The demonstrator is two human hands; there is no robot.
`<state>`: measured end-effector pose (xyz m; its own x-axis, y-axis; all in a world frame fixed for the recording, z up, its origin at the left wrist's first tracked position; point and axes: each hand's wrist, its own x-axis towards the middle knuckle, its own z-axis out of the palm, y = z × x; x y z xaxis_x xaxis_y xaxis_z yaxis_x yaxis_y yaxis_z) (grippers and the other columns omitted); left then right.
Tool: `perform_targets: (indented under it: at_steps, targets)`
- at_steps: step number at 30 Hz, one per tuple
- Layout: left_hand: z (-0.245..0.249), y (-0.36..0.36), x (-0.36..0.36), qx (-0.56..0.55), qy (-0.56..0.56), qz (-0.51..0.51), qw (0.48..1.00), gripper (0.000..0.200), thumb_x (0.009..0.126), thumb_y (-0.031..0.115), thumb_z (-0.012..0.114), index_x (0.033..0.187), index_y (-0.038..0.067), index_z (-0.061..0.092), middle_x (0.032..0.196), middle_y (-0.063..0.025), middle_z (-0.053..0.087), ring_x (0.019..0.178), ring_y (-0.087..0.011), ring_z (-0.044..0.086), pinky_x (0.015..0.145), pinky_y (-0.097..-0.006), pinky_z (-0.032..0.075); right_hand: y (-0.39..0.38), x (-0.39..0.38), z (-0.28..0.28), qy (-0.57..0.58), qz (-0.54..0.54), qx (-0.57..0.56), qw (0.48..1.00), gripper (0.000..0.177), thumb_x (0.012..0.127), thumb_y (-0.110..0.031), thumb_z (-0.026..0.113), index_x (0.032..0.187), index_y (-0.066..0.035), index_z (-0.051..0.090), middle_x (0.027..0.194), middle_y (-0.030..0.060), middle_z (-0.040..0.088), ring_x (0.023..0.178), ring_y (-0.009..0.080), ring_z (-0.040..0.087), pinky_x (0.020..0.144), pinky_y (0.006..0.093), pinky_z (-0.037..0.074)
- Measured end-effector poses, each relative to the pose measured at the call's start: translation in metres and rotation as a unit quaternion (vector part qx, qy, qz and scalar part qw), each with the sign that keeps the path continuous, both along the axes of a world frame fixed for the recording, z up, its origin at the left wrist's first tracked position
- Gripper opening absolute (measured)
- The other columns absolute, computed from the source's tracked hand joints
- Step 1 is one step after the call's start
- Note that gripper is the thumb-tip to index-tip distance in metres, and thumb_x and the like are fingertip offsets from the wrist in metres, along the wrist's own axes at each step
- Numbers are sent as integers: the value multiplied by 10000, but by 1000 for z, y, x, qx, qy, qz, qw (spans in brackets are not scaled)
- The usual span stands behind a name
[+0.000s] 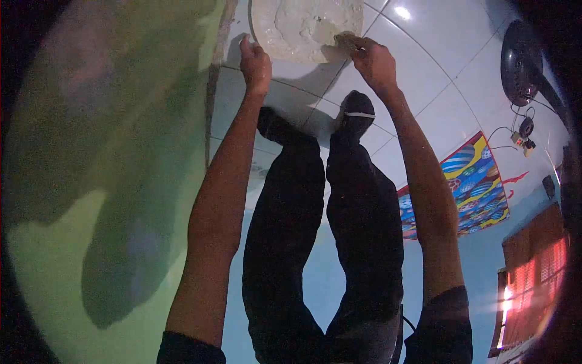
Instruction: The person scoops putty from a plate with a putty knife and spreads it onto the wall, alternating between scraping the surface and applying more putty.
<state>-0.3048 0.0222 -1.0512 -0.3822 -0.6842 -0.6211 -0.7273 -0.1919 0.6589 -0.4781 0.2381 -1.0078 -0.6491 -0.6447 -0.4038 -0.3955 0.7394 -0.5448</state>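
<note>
Two bare hands flank a pale, paste-smeared disc (pixel 288 54) over white floor tiles (pixel 418 67); it lies ahead and between them, cropped, so no long axis shows. The right hand (pixel 374 65) looks nearer, fingers pinching a small, dull piece (pixel 345 41) at the rim; the left hand (pixel 256 68) curls just beside it, contact unclear.

Pale board (pixel 294 53): rounded, smeared with wet whitish matter, cut off above.
Small lump (pixel 344 40): brownish, ragged, at the board's lower right edge; material unclear.
</note>
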Motion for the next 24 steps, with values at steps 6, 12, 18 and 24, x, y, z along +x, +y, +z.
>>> perform_targets:
  at_steps: [6,12,18,24]
  targets:
    - [-1,0,21,8,37,68,997,491,1011,181,441,1457,28,304,1063,-229,633,933,-370,636,839,-459,494,2,3,-5,-102,-77,-16,992,364,860,-252,685,1206,-143,690,1030,158,722,865,295,714,787,400,564]
    - [7,2,55,-87,-76,3,993,526,998,161,484,1468,35,284,1108,-276,633,1051,-432,612,907,-494,469,13,18,-14,-162,-124,-56,977,368,862,-228,683,1207,-98,687,926,163,721,772,236,680,730,359,555]
    - [52,15,46,-37,-123,-6,992,529,984,141,507,1455,19,300,1143,-283,614,1065,-429,605,924,-492,459,10,22,5,-333,-224,-92,911,394,880,-109,646,1270,-53,652,824,70,690,612,116,557,598,278,497]
    - [56,29,49,-56,-108,-2,993,549,977,139,524,1450,0,283,1205,-284,554,1076,-387,586,925,-490,451,16,29,17,-453,-301,-196,816,368,867,-96,620,1197,63,651,831,78,694,586,131,582,564,275,499]
